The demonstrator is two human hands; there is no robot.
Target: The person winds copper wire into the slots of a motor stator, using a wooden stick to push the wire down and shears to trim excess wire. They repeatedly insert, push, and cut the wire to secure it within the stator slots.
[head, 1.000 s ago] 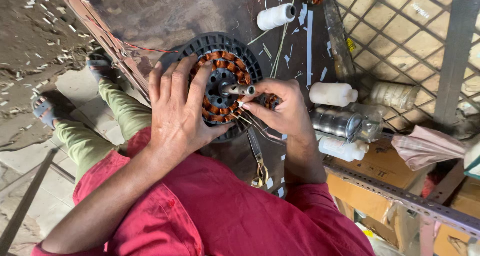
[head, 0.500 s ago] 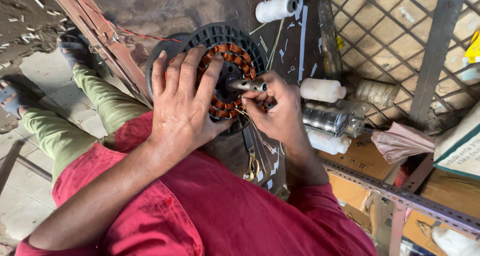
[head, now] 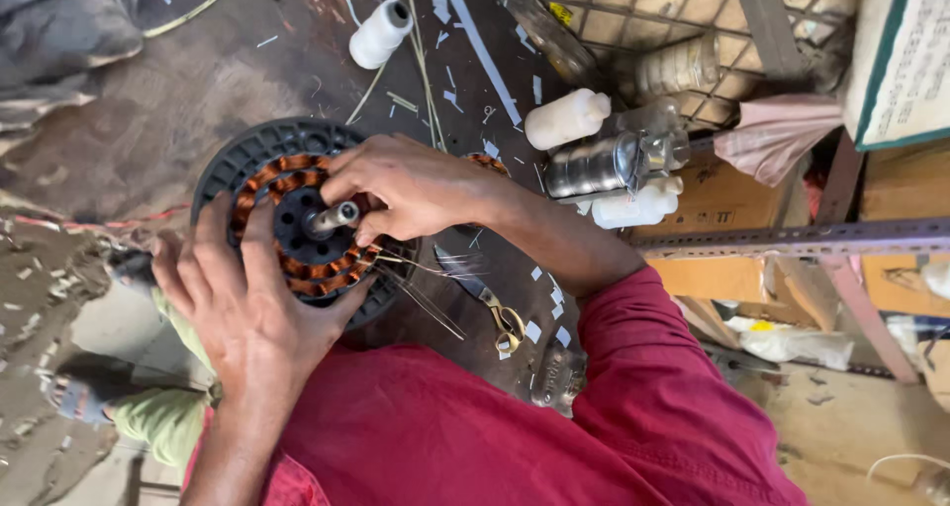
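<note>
Motor winding [head: 297,219] lies flat, shaft [head: 334,216] pointing up; left hand [head: 247,303] at 6 o'clock presses open on the rim, right hand [head: 411,184] from 3 o'clock pinches wire beside the shaft

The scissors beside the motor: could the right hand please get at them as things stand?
Probably yes: the scissors lie uncovered on the bench just under the right hand, with only loose wires nearby.

The right hand [head: 416,184] now reaches across the stator [head: 297,219], fingers by its shaft [head: 334,216], no longer at the right edge; the left hand [head: 247,298] slides nearer, onto the near-left rim.
</note>
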